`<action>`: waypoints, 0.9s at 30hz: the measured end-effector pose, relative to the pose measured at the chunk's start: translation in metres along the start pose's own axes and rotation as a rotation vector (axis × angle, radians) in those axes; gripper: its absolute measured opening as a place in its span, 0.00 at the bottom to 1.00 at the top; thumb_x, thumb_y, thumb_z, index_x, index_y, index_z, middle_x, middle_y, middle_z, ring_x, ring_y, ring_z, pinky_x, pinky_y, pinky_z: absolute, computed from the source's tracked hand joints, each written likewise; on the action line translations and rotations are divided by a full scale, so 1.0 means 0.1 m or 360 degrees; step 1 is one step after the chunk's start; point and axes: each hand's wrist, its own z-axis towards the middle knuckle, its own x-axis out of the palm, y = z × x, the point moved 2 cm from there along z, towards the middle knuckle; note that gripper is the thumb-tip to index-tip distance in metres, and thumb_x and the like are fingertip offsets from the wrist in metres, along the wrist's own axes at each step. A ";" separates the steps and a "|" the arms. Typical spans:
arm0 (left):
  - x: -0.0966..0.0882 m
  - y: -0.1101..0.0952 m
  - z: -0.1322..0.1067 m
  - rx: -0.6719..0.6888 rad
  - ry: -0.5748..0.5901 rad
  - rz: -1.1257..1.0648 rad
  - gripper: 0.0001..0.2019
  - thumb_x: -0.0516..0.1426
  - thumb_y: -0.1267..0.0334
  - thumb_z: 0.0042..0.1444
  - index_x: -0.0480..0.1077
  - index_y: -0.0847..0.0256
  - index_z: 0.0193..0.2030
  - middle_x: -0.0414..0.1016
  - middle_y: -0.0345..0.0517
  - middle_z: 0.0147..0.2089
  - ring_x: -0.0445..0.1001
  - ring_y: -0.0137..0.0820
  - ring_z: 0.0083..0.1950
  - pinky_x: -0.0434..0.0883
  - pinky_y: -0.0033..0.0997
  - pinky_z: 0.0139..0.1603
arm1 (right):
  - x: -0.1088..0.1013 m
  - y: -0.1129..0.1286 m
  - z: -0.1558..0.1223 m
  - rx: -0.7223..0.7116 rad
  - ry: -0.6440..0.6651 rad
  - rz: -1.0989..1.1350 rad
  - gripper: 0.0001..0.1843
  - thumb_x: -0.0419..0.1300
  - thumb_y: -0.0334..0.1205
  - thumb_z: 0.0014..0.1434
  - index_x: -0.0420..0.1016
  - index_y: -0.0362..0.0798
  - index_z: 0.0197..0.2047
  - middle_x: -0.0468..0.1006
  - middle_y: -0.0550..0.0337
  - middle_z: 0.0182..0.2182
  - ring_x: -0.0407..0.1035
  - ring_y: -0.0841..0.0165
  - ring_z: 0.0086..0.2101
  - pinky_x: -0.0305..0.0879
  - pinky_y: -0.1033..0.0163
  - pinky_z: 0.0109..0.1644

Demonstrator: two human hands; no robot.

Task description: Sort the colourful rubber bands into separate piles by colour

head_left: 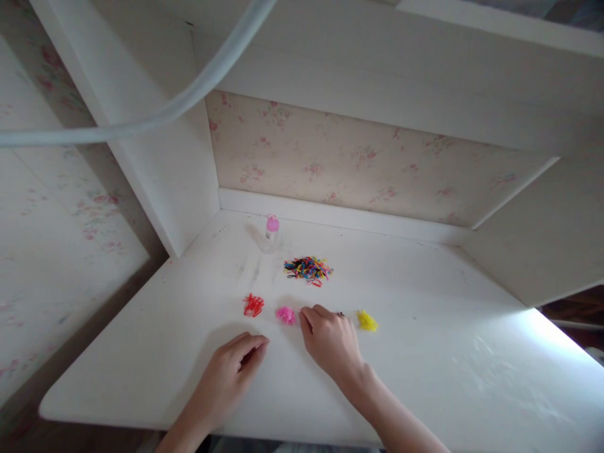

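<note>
Small rubber bands lie sorted by colour on the white desk: a red pile (253, 305), a pink pile (285, 315) and a yellow pile (367, 320). Behind them spreads a larger mixed heap of bands (309, 269) in several colours. My right hand (328, 333) is closed just right of the pink pile, its fingertips turned down and hidden. A bit of a dark pile (340, 314) peeks out behind its knuckles. In front of the red pile rests my left hand (238, 362), thumb and fingers pinched together; whatever they may hold is too small to make out.
A clear bottle with a pink cap (272, 233) stands at the back left of the desk (425, 377). White side panels and a floral back wall (330, 154) enclose the desk. A pale cable (189, 100) crosses the upper left, close to the camera.
</note>
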 end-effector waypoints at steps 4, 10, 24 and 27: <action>0.00 -0.02 0.00 -0.0009 0.0000 0.0015 0.13 0.49 0.58 0.62 0.73 0.55 0.44 0.75 0.42 0.36 0.73 0.27 0.35 0.70 0.23 0.38 | 0.10 0.11 0.02 -0.0029 0.0066 -0.0069 0.15 0.47 0.36 0.63 0.73 0.48 0.32 0.77 0.59 0.28 0.71 0.71 0.26 0.49 0.67 0.26; 0.01 -0.02 0.00 -0.0028 0.0001 0.0015 0.13 0.49 0.58 0.62 0.73 0.55 0.44 0.76 0.42 0.36 0.74 0.27 0.35 0.71 0.22 0.37 | 0.14 0.20 0.03 -0.0061 0.0160 -0.0041 0.15 0.47 0.35 0.62 0.75 0.47 0.34 0.78 0.54 0.31 0.72 0.69 0.29 0.56 0.68 0.27; 0.03 -0.03 0.02 -0.0069 0.0022 0.0047 0.13 0.50 0.57 0.61 0.73 0.55 0.45 0.77 0.42 0.40 0.75 0.28 0.40 0.72 0.21 0.39 | 0.15 0.00 -0.19 0.0016 -0.0010 0.0080 0.16 0.47 0.40 0.64 0.74 0.50 0.30 0.77 0.60 0.28 0.72 0.70 0.26 0.51 0.66 0.25; 0.02 -0.10 0.06 -0.0064 0.0000 0.0099 0.13 0.50 0.57 0.61 0.73 0.56 0.44 0.77 0.43 0.41 0.75 0.29 0.40 0.72 0.23 0.40 | 0.16 -0.07 -0.33 0.0039 -0.0053 0.0155 0.16 0.47 0.39 0.64 0.74 0.50 0.30 0.77 0.62 0.27 0.71 0.71 0.26 0.49 0.66 0.25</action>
